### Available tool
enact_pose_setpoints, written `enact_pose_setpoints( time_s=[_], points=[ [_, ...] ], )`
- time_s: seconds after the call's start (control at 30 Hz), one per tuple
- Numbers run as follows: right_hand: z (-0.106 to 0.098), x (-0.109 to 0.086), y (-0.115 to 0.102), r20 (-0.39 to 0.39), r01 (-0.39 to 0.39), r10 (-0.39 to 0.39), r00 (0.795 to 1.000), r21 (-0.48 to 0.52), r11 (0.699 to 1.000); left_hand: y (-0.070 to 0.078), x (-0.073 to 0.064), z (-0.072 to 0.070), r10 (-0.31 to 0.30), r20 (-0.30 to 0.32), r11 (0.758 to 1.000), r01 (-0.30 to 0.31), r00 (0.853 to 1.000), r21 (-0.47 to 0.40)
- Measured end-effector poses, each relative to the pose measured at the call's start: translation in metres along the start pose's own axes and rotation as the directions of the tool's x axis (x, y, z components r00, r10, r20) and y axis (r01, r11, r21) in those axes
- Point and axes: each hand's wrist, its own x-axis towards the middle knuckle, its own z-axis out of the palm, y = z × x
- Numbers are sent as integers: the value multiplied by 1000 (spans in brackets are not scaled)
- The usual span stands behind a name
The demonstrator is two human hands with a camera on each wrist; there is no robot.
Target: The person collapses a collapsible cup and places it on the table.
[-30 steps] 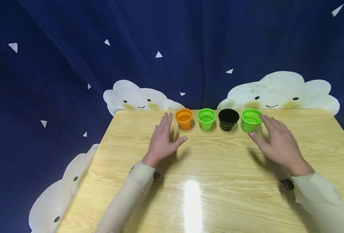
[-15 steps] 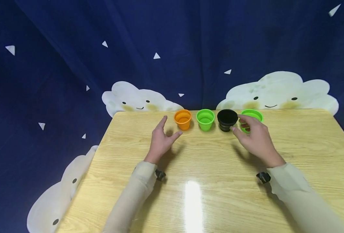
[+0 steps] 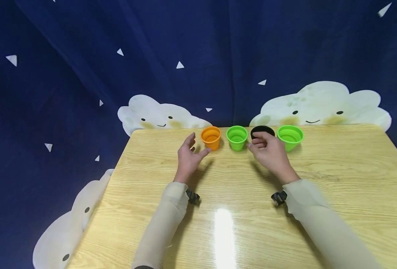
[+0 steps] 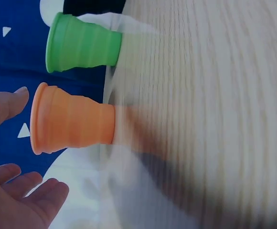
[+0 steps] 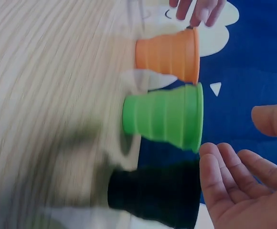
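Note:
Along the back of the table stand an orange ribbed cup (image 3: 211, 138), a green cup (image 3: 237, 138), a black cup (image 3: 262, 129) and another green cup (image 3: 291, 137), all upright in a row. My left hand (image 3: 188, 160) is at the left of the orange cup, thumb and fingers spread apart, holding nothing. My right hand (image 3: 270, 154) covers much of the black cup in the head view. In the right wrist view its loosely bent fingers (image 5: 212, 181) lie by the black cup's rim, with the thumb apart and nothing between them.
The wooden table (image 3: 144, 220) reaches toward me, with a bright light reflection (image 3: 224, 235) on its front part. Right behind the cups hangs a dark blue curtain (image 3: 198, 59) with white clouds (image 3: 326, 104).
My right hand has moved left from the far green cup to in front of the black one. My left hand has shifted slightly right, its fingers bending more. The cups stand where they were.

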Motion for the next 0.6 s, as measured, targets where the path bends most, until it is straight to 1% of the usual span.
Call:
enact_pose_setpoints(
  time_s=[0.2, 0.33, 0.43, 0.53, 0.6],
  points=[
    [23, 4, -8, 13, 5, -5, 1000, 17, 1000, -2, 4, 7, -42, -13, 996, 41, 999, -85],
    [36, 6, -12, 24, -4, 4, 1000, 25, 1000, -5, 6, 10, -85, -10, 985, 83, 996, -148],
    [45, 7, -16, 29, 4, -5, 1000, 19, 1000, -7, 7, 11, -106, -9, 975, 103, 994, -198],
    [54, 8, -20, 29, 9, -9, 1000, 21, 1000, -9, 10, 14, -113, 5, 965, 111, 994, -239],
    [60, 9, -22, 32, 1, -2, 999, 28, 1000, -10, 11, 15, -124, 19, 961, 125, 992, -247]
  ],
)
